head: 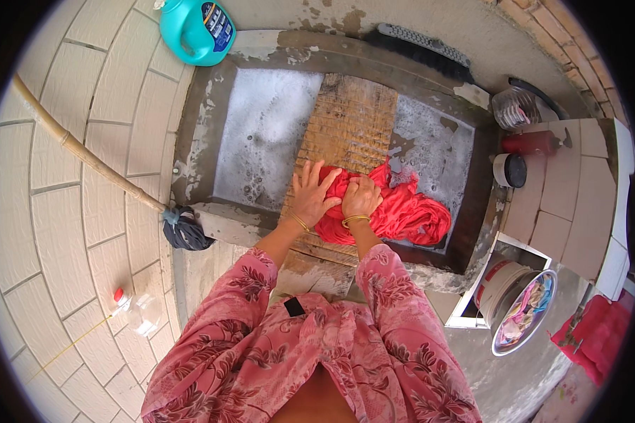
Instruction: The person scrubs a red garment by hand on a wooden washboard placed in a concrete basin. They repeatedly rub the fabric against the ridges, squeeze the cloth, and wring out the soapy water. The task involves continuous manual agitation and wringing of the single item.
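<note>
A wet red cloth point(402, 214) lies bunched on the lower part of a ridged wooden washboard point(352, 116) and spills off its right side. My left hand point(312, 194) presses flat on the cloth's left end, fingers spread over it and the board. Beside it, my right hand point(361, 196) has its fingers curled into the cloth. The washboard leans across a concrete wash basin point(203, 121). Soapy water point(264, 121) with white foam fills the basin on both sides of the board.
A teal detergent jug point(190, 34) stands at the basin's back left corner; a scrub brush point(423, 45) rests along the back rim. Rightward are a red bottle point(529, 143), a dark-lidded jar point(509, 170) and a metal bowl of clothes point(524, 312). A bamboo pole point(90, 153) slants in at left.
</note>
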The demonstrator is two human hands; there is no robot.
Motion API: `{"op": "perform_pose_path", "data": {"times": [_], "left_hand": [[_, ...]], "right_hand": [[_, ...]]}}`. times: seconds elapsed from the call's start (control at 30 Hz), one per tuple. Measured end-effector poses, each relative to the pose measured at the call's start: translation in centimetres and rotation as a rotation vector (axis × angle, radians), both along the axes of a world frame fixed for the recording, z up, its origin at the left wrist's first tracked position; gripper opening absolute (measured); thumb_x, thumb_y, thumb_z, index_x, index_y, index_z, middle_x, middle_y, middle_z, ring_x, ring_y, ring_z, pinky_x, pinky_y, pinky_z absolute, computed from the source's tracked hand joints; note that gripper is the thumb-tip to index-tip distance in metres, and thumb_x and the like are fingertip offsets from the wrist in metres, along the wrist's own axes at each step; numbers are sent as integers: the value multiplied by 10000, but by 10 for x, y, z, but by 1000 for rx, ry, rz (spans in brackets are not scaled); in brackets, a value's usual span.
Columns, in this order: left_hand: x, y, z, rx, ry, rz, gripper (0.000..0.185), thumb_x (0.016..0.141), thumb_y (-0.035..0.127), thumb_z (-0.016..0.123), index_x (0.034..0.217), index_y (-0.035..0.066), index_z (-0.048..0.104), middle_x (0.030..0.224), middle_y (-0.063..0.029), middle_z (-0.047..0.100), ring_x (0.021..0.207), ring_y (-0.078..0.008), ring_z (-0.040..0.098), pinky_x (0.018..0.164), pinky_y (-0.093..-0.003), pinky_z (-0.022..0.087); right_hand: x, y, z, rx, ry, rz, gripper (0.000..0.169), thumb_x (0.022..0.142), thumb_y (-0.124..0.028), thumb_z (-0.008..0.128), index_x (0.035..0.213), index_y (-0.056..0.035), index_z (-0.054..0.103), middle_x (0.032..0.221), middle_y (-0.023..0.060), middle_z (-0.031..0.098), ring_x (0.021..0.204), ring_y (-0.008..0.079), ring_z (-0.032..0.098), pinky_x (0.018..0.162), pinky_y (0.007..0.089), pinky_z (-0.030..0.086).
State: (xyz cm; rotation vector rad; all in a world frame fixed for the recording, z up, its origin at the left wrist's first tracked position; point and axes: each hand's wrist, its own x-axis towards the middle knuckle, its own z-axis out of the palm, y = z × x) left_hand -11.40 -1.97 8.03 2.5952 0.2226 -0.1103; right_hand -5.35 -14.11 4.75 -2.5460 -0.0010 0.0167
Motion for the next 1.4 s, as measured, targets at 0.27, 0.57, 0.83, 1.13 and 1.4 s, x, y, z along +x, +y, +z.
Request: {"op": "perform_pose_path", "data": {"times": [0.27,0.57,0.83,1.13,1.4], "left_hand": [[3,-10,3,38,-130,25,578,778,430,661,1301,230,522,1487,-139,267,1388,-436,162,1058,-664,150],[10,-9,11,29,-169,-7,480,731,343,721,1169,179,612,1480,-144,275,1391,-433,149,1057,-670,133],[10,-9,14,38,-201,-59,543,681,295,766,1179,157,598,1406,-144,364,1377,-440,196,1023,-712,143],[10,-7,8,61,-226,-97,538,683,316,761,1163,141,593,1238,-99,516,1374,-401,247,1018,-727,126],[9,-6,6,48,-187,-95,525,728,320,724,1208,157,589,1276,-81,532,1380,-369,255,1063,-675,93]], "right_hand": [[6,-5,-4,-17,-23,27,164,817,-219,523,845,-147,668,930,30,658,918,285,560,824,443,370],[9,-6,-7,-12,-17,45,155,803,-236,538,825,-170,676,906,32,655,904,272,550,816,429,355],[8,-9,-8,7,-39,52,147,801,-226,543,835,-169,675,911,27,651,910,267,548,819,426,353],[8,-11,-11,-1,-69,90,143,803,-247,550,839,-180,671,938,25,641,916,266,550,809,427,357],[8,-11,-10,14,-47,94,153,803,-230,534,837,-166,668,936,33,646,912,273,547,806,431,360]]}}
